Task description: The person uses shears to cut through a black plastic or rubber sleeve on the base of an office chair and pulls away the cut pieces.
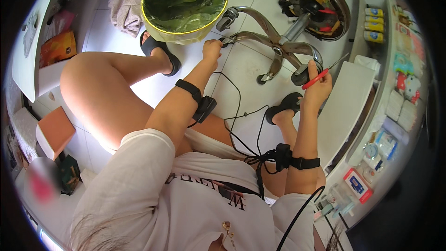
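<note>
A wheeled stool lies tipped over on the floor, its brown-and-chrome star-shaped base (278, 50) facing me. My left hand (212, 52) is closed at the end of one leg, around a small caster (226, 42) that its fingers partly cover. In my right hand (318, 90) is a pair of red-handled scissors (316, 79), the thin metal blades pointing up and right, away from me. The thumb or a finger of that hand reaches up beside another dark caster (301, 75). The stool's round seat (343, 1) shows its underside, with dark and torn-looking material inside the rim.
A bin (223, 13) with a yellow rim and a dark green liner stands ahead. Beside it lies a beige cloth (126, 7). Shelves (371, 130) with cans, packets and small goods line the right. Black cables (251, 155) hang between my arms, and an orange-brown box (55, 130) sits left.
</note>
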A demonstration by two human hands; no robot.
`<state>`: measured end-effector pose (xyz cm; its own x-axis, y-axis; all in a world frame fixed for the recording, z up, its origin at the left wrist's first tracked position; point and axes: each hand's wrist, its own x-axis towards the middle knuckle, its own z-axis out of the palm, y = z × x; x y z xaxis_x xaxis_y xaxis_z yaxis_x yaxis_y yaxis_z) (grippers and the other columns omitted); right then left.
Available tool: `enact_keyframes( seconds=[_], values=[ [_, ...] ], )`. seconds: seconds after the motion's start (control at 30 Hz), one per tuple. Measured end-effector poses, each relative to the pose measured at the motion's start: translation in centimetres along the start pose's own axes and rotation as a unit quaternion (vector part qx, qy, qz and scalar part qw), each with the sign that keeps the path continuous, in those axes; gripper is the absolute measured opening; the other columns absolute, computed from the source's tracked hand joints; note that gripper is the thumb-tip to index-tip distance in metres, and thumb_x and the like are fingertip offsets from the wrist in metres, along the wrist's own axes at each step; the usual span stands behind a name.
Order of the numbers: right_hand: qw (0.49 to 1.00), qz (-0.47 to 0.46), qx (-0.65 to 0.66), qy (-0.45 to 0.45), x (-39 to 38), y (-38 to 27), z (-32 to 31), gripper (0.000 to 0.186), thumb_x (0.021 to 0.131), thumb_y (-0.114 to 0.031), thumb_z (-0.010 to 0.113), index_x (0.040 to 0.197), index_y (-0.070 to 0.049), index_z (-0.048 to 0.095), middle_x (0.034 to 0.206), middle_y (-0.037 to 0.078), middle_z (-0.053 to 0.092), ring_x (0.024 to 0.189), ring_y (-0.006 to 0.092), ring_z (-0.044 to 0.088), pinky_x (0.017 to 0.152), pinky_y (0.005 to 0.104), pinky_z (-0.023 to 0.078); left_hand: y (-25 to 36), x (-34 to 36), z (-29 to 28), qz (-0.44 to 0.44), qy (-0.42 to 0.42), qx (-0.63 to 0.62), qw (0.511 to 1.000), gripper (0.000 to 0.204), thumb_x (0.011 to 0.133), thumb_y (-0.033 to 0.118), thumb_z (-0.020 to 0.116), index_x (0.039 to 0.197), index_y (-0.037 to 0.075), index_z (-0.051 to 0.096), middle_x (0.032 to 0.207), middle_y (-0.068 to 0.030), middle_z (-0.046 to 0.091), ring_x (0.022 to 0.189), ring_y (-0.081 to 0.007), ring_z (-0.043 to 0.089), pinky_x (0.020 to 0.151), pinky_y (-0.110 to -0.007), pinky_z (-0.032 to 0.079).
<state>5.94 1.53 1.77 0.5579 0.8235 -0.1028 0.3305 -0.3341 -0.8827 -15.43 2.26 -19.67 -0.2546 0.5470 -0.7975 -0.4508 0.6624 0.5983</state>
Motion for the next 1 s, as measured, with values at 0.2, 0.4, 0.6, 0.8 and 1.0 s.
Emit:
enact_keyframes(
  seconds=[0.2, 0.4, 0.6, 0.8, 1.0],
  values=[
    [0.992, 0.031, 0.059, -0.105, 0.2, 0.7, -1.4, 0.030, 0.082, -0.036, 0.064, 0.081, -0.008, 0.053, 0.061, -0.002, 0.048, 0.046, 0.0043, 0.040, 0.037, 0.0178, 0.031, 2.3, -2.7, 1.7, 0.020, -0.085, 0.038, 0.995, 0.027, 0.079, 0.018, 0.053, 0.103, 0.006, 0.053, 0.093, -0.0046, 0.059, 0.082, -0.0146, 0.055, 0.068, -0.031, 0.041],
    [0.981, 0.080, 0.107, -0.143, -0.7, 1.2, -3.0, 0.025, 0.088, -0.031, 0.057, 0.081, -0.007, 0.054, 0.059, -0.001, 0.050, 0.051, 0.0056, 0.044, 0.045, 0.0187, 0.032, 5.3, -11.8, 6.9, 0.064, -0.352, 0.090, 0.930, 0.028, 0.087, 0.025, 0.048, 0.109, 0.007, 0.052, 0.098, -0.0035, 0.061, 0.085, -0.0136, 0.058, 0.070, -0.026, 0.041],
    [0.966, 0.105, 0.175, -0.161, -1.9, 1.3, -4.1, 0.016, 0.083, -0.018, 0.063, 0.080, -0.006, 0.054, 0.066, 0.001, 0.054, 0.053, 0.0059, 0.045, 0.046, 0.0187, 0.032, 6.2, -16.4, 9.4, 0.111, -0.439, 0.094, 0.887, 0.051, 0.080, 0.025, 0.066, 0.118, -0.002, 0.045, 0.099, -0.0089, 0.059, 0.082, -0.0142, 0.057, 0.070, -0.026, 0.046],
    [0.962, 0.109, 0.204, -0.142, -2.0, 2.1, -4.4, 0.014, 0.078, -0.009, 0.066, 0.081, -0.003, 0.053, 0.069, 0.003, 0.056, 0.054, 0.0086, 0.048, 0.048, 0.0201, 0.035, 6.0, -16.8, 9.7, 0.089, -0.466, 0.095, 0.875, 0.055, 0.078, 0.015, 0.069, 0.121, -0.004, 0.040, 0.103, -0.0111, 0.058, 0.085, -0.0144, 0.058, 0.069, -0.026, 0.047],
    [0.968, 0.115, 0.184, -0.127, -1.8, 2.0, -4.7, 0.015, 0.076, -0.007, 0.066, 0.083, -0.001, 0.055, 0.068, 0.003, 0.055, 0.052, 0.0091, 0.049, 0.046, 0.0202, 0.037, 5.7, -17.6, 9.4, 0.120, -0.458, 0.091, 0.876, 0.057, 0.081, 0.024, 0.067, 0.126, 0.005, 0.037, 0.106, -0.0026, 0.057, 0.090, -0.0088, 0.054, 0.075, -0.025, 0.042]
  ],
)
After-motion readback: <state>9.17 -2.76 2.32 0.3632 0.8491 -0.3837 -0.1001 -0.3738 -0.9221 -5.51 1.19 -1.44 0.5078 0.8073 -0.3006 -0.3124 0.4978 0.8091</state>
